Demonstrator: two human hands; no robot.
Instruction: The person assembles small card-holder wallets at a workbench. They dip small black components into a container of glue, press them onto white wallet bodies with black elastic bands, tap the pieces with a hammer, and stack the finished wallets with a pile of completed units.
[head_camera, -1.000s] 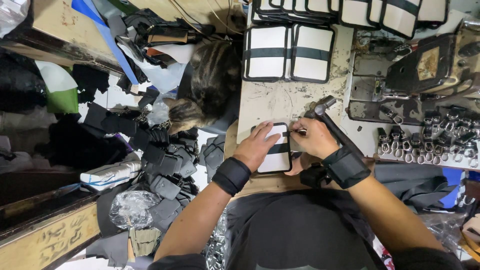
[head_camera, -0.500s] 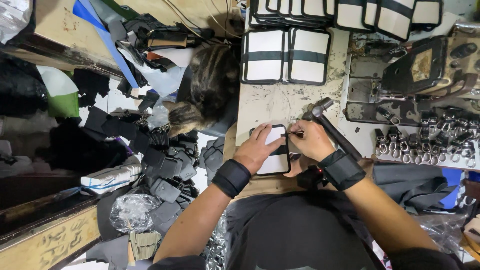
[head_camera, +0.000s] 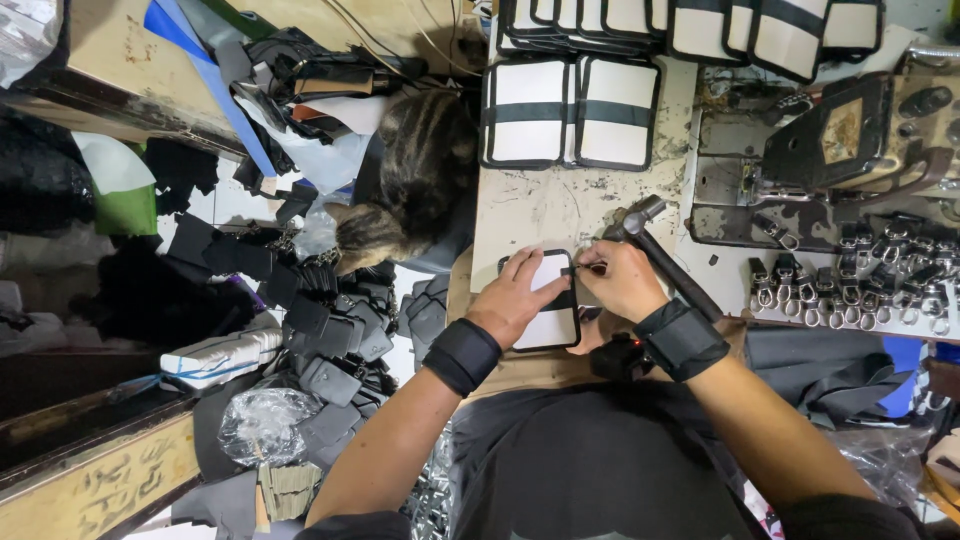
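A white panel with black edging (head_camera: 548, 305) is being pressed flat on the workbench (head_camera: 540, 205) by the left hand (head_camera: 512, 300), whose fingers are spread open across it, while a small thin tool (head_camera: 592, 267) is being pinched closed against the panel's black band by the right hand (head_camera: 625, 280). A hammer (head_camera: 660, 262) is lying just beyond that panel, under the right wrist. Farther from the panel, two finished white-and-black panels (head_camera: 570, 112) are resting side by side, metal clips (head_camera: 850, 285) are being kept in rows, and a cat (head_camera: 405, 190) is lying off the bench's edge.
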